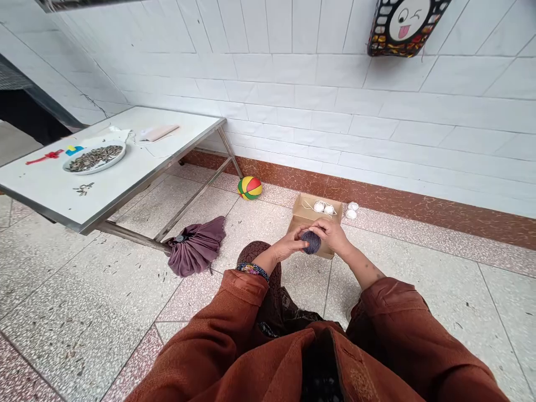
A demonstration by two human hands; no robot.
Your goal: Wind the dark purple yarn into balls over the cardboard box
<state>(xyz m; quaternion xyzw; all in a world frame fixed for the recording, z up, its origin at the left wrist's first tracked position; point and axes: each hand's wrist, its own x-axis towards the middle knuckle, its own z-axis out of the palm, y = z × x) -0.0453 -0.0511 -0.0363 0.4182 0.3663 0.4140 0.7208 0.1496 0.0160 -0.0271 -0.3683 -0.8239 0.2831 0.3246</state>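
Observation:
A dark grey-purple ball of yarn [311, 243] is held in front of me, above an open cardboard box [307, 204] on the floor. My left hand [290, 244] is closed around its left side, fingers along the top and thumb in front. My right hand [330, 233] touches the ball's upper right with bent fingers; whether a strand lies between them is too small to tell. White yarn balls [324, 207] lie inside the box, and more white balls [352, 210] sit on the floor just right of it.
A white table [138, 162] at left bears a plate of seeds [94, 158] and folded pink cloth [159, 132]. A folded purple umbrella [196, 245] leans by its leg. A colourful ball [250, 188] rests near the tiled wall [293, 111]. A black basket [408, 28] hangs there.

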